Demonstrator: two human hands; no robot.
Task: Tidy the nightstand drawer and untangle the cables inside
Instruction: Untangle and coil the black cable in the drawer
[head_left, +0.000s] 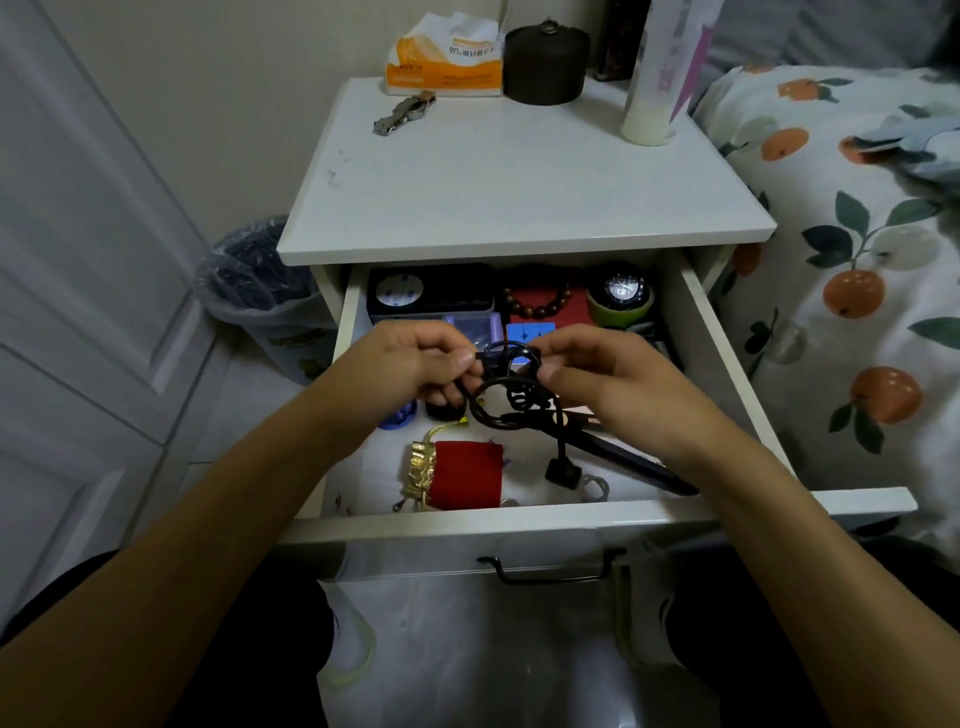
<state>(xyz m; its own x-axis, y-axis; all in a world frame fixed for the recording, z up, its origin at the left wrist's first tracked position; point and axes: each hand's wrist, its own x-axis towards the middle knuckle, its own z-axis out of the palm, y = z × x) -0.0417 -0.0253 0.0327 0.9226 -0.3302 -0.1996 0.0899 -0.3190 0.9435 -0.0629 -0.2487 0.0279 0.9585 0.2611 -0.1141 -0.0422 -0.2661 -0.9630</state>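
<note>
The white nightstand drawer (519, 519) stands pulled out. Above its middle, my left hand (415, 364) and my right hand (602, 374) both pinch a tangled black cable (506, 397). Loops of the cable hang between my fingers, and its black plug end (562, 474) dangles down to the drawer floor. A red pouch with a gold top (457, 475) lies at the drawer's front. A black pen-like object (634, 462) lies at an angle under my right wrist.
Further back in the drawer sit a black case (431, 291), a wooden bead bracelet (540, 304) on a red box, a watch on a green stand (621, 296) and a blue cube (530, 332). The nightstand top (519, 182) carries a tissue pack, a dark jar, a bottle and a metal watch. A bin (249, 291) stands left, the bed right.
</note>
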